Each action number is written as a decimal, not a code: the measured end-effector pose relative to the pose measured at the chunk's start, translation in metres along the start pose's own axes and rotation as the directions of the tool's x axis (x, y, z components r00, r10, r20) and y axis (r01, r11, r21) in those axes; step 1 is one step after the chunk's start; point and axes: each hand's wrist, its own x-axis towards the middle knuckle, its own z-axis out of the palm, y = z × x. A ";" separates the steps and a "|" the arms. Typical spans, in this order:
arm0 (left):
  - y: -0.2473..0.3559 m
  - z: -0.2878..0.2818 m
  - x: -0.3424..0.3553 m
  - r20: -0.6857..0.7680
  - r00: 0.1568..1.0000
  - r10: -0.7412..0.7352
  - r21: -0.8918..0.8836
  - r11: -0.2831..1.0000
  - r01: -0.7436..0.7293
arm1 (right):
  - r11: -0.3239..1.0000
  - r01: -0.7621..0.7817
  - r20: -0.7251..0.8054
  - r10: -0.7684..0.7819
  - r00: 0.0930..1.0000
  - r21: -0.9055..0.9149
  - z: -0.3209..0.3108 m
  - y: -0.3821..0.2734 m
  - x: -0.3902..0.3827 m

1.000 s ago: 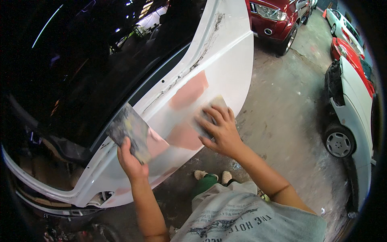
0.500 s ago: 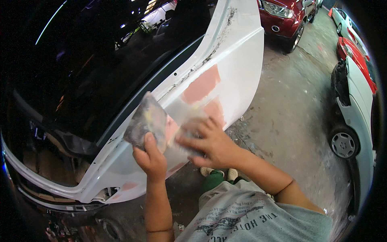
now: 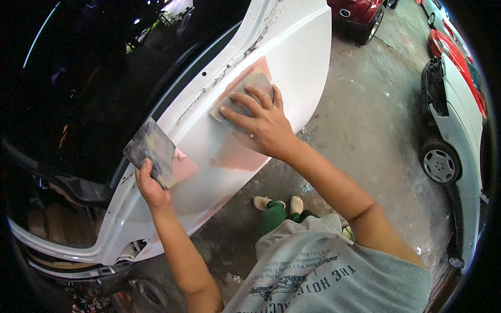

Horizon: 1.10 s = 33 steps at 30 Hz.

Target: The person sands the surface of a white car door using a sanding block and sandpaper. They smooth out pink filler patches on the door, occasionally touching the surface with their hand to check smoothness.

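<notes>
Under my right hand (image 3: 263,112) lies a flat grey rectangular pad (image 3: 235,111) with yellowish edges. My fingers are spread over the pad, holding it flat against a pink filler patch (image 3: 259,66) on a white car body panel (image 3: 300,68). My left hand (image 3: 152,185) grips a thin square plate (image 3: 156,148), smeared dark grey and yellow, by its near edge, thumb on top. The plate is tilted in front of the panel's upper edge. Beside it shows a smaller pink area (image 3: 183,166). A larger pink patch (image 3: 241,154) lies below my right hand.
Dark window glass (image 3: 104,78) fills the upper left. A dark red car (image 3: 360,18) stands ahead. To the right is a pale car body (image 3: 462,141) with an exposed front, and a red car (image 3: 451,52) beyond. A tyre (image 3: 150,292) lies at lower left.
My right hand has moved up and away from the left hand, from a blur beside the plate onto the upper pink patch. My left hand still holds the plate, now further left in view.
</notes>
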 end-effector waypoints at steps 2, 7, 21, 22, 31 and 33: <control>0.000 0.002 -0.001 -0.010 1.000 0.005 0.034 0.999 -0.005 | 1.000 0.015 -0.008 -0.016 1.000 -0.009 0.004 0.000 0.002; 0.004 0.010 -0.004 -0.023 1.000 0.009 0.084 0.996 -0.007 | 1.000 0.006 -0.011 -0.006 1.000 -0.016 0.004 -0.001 0.005; 0.002 0.011 -0.004 -0.041 0.999 0.010 0.098 0.995 -0.006 | 0.999 0.041 0.016 -0.041 0.999 -0.024 0.034 0.018 -0.022; 0.002 0.011 -0.004 -0.036 0.999 0.006 0.101 0.995 -0.002 | 0.999 0.021 0.046 -0.019 0.999 -0.032 0.035 0.019 -0.029; 0.002 0.010 -0.002 -0.044 0.999 0.003 0.091 0.996 0.001 | 0.999 -0.041 0.070 0.041 0.997 0.003 0.006 -0.003 -0.024; 0.000 0.009 -0.001 -0.043 0.999 0.006 0.102 0.995 -0.001 | 1.000 -0.009 0.005 0.009 1.000 0.014 0.001 -0.009 -0.011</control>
